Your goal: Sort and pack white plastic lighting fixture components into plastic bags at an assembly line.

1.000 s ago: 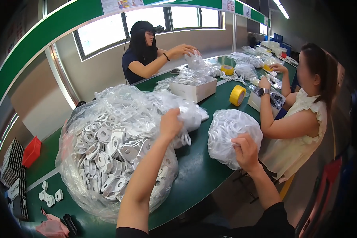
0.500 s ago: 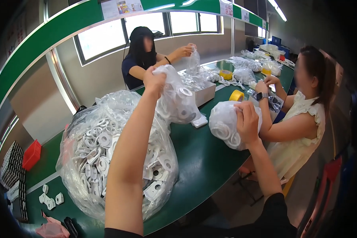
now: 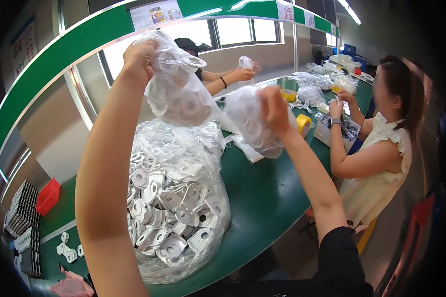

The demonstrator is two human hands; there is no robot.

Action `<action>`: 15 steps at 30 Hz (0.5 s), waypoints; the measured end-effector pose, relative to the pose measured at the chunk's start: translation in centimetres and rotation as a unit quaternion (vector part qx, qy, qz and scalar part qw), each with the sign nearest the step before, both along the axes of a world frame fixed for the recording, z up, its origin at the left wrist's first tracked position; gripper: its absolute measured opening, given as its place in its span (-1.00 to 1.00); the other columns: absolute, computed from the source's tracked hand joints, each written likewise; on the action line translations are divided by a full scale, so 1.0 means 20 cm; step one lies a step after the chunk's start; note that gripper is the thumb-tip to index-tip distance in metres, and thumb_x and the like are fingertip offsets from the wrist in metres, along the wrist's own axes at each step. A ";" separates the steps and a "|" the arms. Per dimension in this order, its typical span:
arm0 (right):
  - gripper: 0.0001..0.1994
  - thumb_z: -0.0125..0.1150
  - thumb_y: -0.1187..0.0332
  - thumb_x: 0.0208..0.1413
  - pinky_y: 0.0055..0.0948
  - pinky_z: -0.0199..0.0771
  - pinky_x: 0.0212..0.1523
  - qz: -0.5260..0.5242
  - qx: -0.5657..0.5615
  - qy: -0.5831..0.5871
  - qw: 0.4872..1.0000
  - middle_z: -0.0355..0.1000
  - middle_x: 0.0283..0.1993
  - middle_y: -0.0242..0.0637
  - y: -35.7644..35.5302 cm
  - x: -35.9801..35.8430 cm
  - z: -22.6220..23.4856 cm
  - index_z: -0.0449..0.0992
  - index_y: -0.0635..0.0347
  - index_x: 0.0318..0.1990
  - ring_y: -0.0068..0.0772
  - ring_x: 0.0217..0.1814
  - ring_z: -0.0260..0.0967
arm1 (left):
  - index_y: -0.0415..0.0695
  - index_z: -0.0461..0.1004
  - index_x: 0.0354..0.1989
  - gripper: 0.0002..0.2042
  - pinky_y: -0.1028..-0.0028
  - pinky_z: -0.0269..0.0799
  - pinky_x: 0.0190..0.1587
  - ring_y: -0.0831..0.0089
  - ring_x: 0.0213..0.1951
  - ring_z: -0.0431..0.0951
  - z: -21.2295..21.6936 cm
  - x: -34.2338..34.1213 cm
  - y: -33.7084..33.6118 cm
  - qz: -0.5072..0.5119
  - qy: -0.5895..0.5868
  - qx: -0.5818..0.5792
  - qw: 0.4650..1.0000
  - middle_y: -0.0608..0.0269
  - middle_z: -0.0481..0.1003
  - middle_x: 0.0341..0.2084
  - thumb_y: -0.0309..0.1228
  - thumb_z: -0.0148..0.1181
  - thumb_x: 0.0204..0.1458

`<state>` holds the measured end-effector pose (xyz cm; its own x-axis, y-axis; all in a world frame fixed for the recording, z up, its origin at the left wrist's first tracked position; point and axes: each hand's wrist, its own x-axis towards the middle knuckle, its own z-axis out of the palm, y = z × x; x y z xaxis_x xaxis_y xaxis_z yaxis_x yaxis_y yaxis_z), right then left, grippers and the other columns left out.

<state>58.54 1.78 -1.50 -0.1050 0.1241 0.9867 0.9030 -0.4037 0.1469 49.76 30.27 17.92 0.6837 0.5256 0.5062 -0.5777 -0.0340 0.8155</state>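
Note:
My left hand (image 3: 141, 57) is raised at the upper left, closed round the gathered top of a clear plastic bag of white ring-holed parts (image 3: 186, 101). One white ring (image 3: 194, 61) shows at this bag's upper right edge; I cannot tell if it is inside. Somewhat blurred, my right hand (image 3: 275, 111) grips the side of a second clear bag of white parts (image 3: 245, 119), held above the table. Below both sits a large clear bag (image 3: 218, 247), open at the top and heaped with flat white parts (image 3: 178, 203) with round holes. My left forearm covers its left side.
Across the green table (image 3: 260, 198), a person in a dark cap (image 3: 187, 44) holds a small clear bag. To the right, another person (image 3: 381, 148) works over a box of small packets. Yellow tape (image 3: 303, 124), a red bin (image 3: 48, 196), stacked black trays (image 3: 22, 208) and loose white pieces (image 3: 67, 248) lie around.
My left hand has lifted its bag up and to the left. My right hand has carried its bag up and leftward, closer to the other one. The view has shifted slightly.

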 end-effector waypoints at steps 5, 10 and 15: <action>-0.70 -0.03 0.39 0.05 -0.48 0.44 -0.39 0.016 -0.320 -0.264 0.910 0.37 -0.07 -0.30 0.03 -0.05 -0.52 0.48 0.05 -0.04 -0.39 -0.05 0.38 | -0.34 0.38 -0.19 -0.75 0.40 0.51 -0.49 0.31 -0.47 0.53 -0.03 -0.12 0.00 -0.001 0.044 -0.018 0.999 0.08 0.45 -0.40 -0.68 0.08 -0.11; -0.82 0.00 0.38 0.01 -0.55 0.41 -0.52 0.165 -0.464 -0.050 0.869 0.28 -0.24 -0.33 0.07 -0.40 -0.68 0.38 0.13 -0.20 -0.38 -0.22 0.33 | -0.43 0.41 -0.29 -0.76 0.25 0.57 -0.46 0.22 -0.46 0.55 -0.14 -0.20 -0.18 -0.112 0.050 -0.026 0.992 0.01 0.44 -0.43 -0.80 -0.02 -0.20; -0.87 0.02 0.40 -0.04 -0.50 0.45 -0.51 0.122 -0.373 0.069 0.917 0.25 -0.30 -0.33 0.23 -0.50 -0.79 0.36 0.13 -0.30 -0.36 -0.21 0.31 | -0.40 0.43 -0.28 -0.76 0.30 0.56 -0.43 0.27 -0.45 0.53 -0.32 -0.10 -0.40 -0.216 0.047 -0.012 0.975 0.06 0.44 -0.41 -0.78 -0.01 -0.19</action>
